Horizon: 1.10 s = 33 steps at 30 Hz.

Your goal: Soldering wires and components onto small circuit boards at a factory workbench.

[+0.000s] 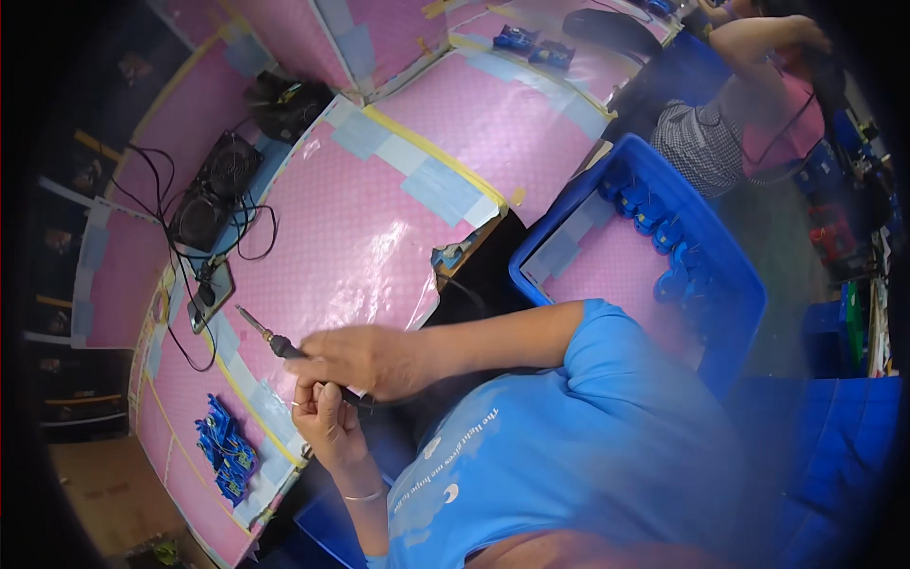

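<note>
A soldering iron (pixel 281 345) with a bare metal tip and dark handle points to the upper left, above the pink-covered bench. My right hand (pixel 374 362), slightly blurred, lies over the handle with its fingers curled round it. Just below, my left hand (pixel 330 425), with a ring and a bracelet, is closed about the rear part of the handle. Between the two hands part of the handle is hidden. The iron's tip touches nothing. A pile of small blue parts (pixel 226 450) lies on the bench, nearer my left hand.
Two black fans (pixel 230 169) with loose black cables (pixel 171 237) stand along the bench's far side, next to a flat phone-like device (pixel 211 296). A blue bin (pixel 637 152) at right holds several round blue parts (pixel 668 232). Another person (pixel 773 114) sits beyond it. More blue parts (pixel 533 45) lie farther off.
</note>
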{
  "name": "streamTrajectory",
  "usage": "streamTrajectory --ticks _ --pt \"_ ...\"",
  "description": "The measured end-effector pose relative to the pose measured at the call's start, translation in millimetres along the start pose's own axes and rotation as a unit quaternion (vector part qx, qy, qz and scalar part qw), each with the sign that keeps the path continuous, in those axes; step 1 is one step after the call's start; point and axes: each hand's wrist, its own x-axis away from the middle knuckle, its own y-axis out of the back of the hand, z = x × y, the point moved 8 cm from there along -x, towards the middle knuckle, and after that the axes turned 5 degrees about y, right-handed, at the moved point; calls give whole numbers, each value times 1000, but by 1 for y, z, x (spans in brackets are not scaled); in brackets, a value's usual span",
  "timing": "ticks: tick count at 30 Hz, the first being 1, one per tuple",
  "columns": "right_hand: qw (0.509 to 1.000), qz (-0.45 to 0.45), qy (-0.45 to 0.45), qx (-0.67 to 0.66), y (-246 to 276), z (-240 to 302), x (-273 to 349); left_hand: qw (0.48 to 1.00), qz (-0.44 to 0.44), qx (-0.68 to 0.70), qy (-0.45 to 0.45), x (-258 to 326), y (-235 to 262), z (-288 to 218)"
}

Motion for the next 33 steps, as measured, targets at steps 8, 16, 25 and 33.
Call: streamTrajectory --ticks 8,16,25,33 --pt "862 -44 -84 497 295 -188 60 992 -59 -92 -64 -31 33 -20" --pt "627 135 -335 690 472 -280 94 991 -98 -53 -78 -44 67 -1" --pt "603 188 -380 676 472 -298 82 991 -56 -105 -65 -41 61 4" --pt "796 206 -205 532 243 -185 21 990 -51 -122 -40 -35 58 2"
